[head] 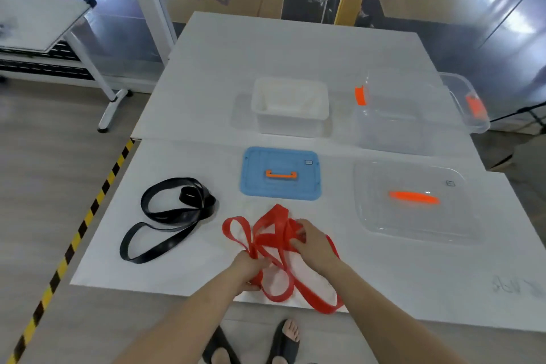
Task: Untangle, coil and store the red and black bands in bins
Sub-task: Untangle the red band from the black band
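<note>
A: Position of the task items?

B: The flat red rubber band, a long loop of strap, lies bunched at lower centre of the frame, on the near edge of the white worktop, with 1 loop hanging just over that edge. The flat black rubber band sits to its left, apart from it, loosely looped, untouched.

A: Hands?

B: Both on the red one. The left hand is clenched round a gathered knot of strands at the near left of the bundle. The right hand pinches several layers on the bundle's right side.

A: How will it handle?

B: My guess: light, limp, stretchy, somewhat grippy on itself, so crossings drag rather than slide. Flat strap twists easily. Best to hold 1 single layer near a crossing and feed the loop through, not pull the whole bunch tight.

A: Look of it?

B: Glossy, bright red, several overlapping loops, clearly tangled. The black one is glossy too, in about 3 open loops; less snarled by the look.

A: Storage?

B: 2 open bins at upper centre and upper right: an opaque white plastic bin and a clear plastic bin with orange clips. A blue rectangular lid with orange handle and a clear lid with orange handle lie in front of them. Both bins look empty.
</note>
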